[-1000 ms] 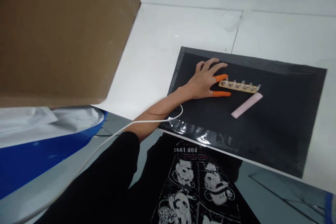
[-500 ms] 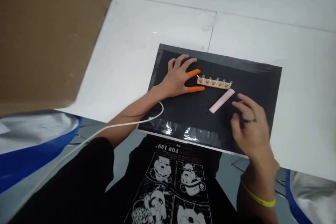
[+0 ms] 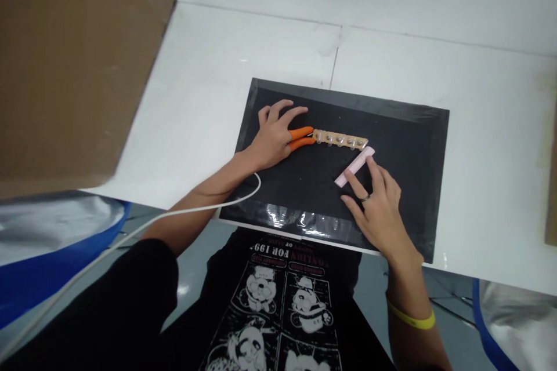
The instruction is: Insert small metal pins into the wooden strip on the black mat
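Observation:
My left hand wears orange finger covers on the thumb and index finger. Those two tips pinch the left end of a narrow tan strip, which carries a row of several small clear pieces with metallic-looking parts. Its other fingers are spread over the black mat. Slanting just below the strip's right end is a pale pink bar. My right hand, with a ring on one finger, is open and rests two fingertips on that bar, its thumb apart from it.
The mat lies on a white table at its front edge. A large brown cardboard box stands on the left. A white cable crosses my left forearm onto the mat. Another brown edge shows at far right.
My left thumb and index finger have closed on the tan strip, and its clear pieces now face differently. My right hand has moved left and touched the pink bar. The view has shifted slightly.

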A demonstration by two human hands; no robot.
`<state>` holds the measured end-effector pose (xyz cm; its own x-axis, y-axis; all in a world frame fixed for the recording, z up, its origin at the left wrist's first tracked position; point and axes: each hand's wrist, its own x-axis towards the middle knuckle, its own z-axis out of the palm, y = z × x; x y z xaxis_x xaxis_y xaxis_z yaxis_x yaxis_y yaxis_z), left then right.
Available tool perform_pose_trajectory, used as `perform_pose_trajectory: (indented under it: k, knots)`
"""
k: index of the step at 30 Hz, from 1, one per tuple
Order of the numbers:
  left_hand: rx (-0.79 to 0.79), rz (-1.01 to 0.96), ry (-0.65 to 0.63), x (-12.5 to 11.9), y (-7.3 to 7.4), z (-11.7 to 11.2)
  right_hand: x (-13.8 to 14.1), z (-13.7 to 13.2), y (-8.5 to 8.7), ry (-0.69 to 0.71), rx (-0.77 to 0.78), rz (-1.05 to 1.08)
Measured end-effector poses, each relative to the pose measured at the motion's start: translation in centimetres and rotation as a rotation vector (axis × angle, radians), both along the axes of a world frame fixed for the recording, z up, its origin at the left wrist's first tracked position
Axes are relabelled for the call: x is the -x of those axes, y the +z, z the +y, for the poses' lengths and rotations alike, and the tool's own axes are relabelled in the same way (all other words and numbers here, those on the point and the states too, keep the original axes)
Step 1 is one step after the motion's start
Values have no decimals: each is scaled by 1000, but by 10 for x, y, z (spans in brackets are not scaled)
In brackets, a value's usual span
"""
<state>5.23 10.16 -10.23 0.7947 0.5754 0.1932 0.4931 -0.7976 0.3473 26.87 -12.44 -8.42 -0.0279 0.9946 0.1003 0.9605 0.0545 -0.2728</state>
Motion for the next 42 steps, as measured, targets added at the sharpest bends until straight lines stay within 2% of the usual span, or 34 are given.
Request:
perform_pose_trajectory:
  k: [9, 20, 25, 30, 34, 38, 42]
  knots:
    - [-65, -99, 108, -6, 4, -5, 9, 0, -9, -75, -76, 5]
    - [-43, -125, 374, -27, 11, -22, 18, 3, -13, -195, -137, 105]
    - [-85, -170, 402, -26, 6, -14, 17, 3, -12, -200, -136, 149]
    - [-132, -195, 440, -27, 2, 5, 16, 3, -12, -196, -144, 162]
    - [-120, -193, 419, -31, 2, 19, 15, 3, -12, -189, -125, 167]
    - [-92, -168, 383, -29, 12, 21, 13, 2, -12, -181, -126, 190]
    - [-24, -119, 189, -20, 26, 13, 11, 1, -14, -172, -128, 213]
